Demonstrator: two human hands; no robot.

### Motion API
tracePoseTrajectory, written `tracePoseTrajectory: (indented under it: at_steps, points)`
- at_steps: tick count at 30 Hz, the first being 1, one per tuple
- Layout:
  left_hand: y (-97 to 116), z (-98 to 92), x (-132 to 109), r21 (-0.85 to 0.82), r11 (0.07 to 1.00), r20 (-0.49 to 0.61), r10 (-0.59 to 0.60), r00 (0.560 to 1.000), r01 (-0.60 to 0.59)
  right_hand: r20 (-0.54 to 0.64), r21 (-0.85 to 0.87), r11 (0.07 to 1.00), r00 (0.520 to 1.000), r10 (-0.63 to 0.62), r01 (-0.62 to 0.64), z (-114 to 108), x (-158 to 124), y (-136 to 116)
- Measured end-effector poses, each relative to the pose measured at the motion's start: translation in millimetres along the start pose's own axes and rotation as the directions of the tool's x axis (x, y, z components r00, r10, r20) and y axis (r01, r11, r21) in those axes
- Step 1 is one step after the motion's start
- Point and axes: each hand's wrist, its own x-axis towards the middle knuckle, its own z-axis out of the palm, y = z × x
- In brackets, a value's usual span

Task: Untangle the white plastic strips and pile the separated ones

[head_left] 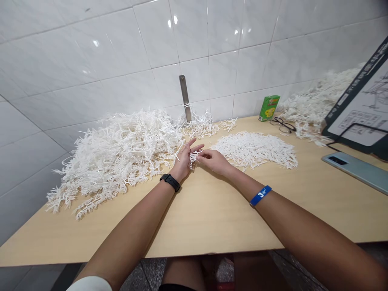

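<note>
My left hand (182, 159) is turned palm up with some fingers stretched out, and a small bunch of white branching plastic pieces (193, 160) rests in it under the thumb and palm side. Pinched fingertips of my right hand (216, 161) meet the same bunch from the right. Left of my hands lies a big tangled heap of white branching strands (121, 149). To the right, a flatter pile of small white pieces (257, 149) spreads on the table. Exactly which pieces each finger grips is too small to make out.
A metal strip (185, 99) stands against the tiled wall, with a small white clump (201, 124) at its foot. On the right are a green box (269, 108), eyeglasses (283, 125), a phone (357, 169), a dark printed board (363, 101) and another white heap (321, 99). The wooden table (218, 226) ends near my body.
</note>
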Motion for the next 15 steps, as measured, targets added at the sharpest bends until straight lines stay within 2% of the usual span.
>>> tracePoseTrajectory:
  at_steps: [4, 9, 15]
  points:
    - [0.6, -1.3, 1.1, 0.006, 1.000, 0.020, -0.005, 1.000, 0.005, -0.034, -0.035, 0.999, 0.999, 0.028, -0.029, -1.3, -0.7, -1.7]
    - [6.2, -8.3, 3.1, 0.096, 0.989, -0.071, 0.123, 0.990, -0.116, -0.087, 0.035, 0.999, 0.996, -0.019, 0.022, -5.3, 0.1, -3.5]
    - [8.4, -9.4, 4.2, 0.131, 0.979, -0.127, 0.175, 0.976, -0.158, -0.045, 0.051, 0.998, 0.999, -0.031, 0.033, -5.6, -4.0, -9.1]
